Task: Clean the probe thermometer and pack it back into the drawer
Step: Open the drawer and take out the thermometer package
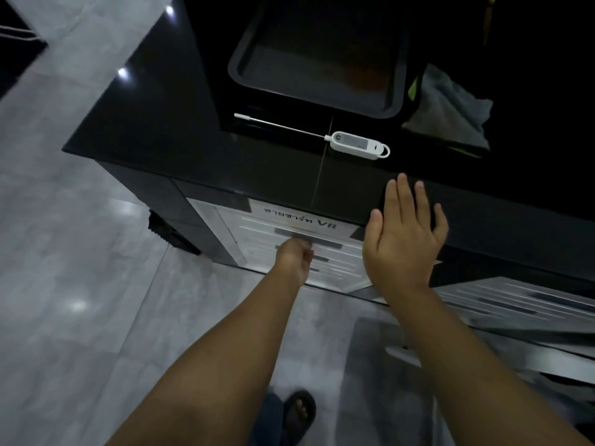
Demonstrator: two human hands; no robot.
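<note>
Two hands are out in front of you. Your left hand [294,257] reaches down to the white drawer unit [289,243] under the counter, its fingers [306,249] curled at a dark handle slot; whether they actually grip it you cannot tell, since the blur hides the contact. Your right hand [404,233] hovers flat and spread, fingers [402,191] extended and holding nothing, over the front edge of the counter [161,133].

The probe thermometer [354,143] lies on the glossy black counter, well beyond your right hand, its white body to the right and its thin metal probe running left to a white tip cap. Just behind it sits a dark tray [317,56] with a raised rim. A grey cloth [450,104] is crumpled to the right of the tray.

The drawer front carries a printed label [299,217]. Below, the floor [64,284] is grey polished tile catching light spots, and a foot in a dark sandal [299,410] shows between your arms.
</note>
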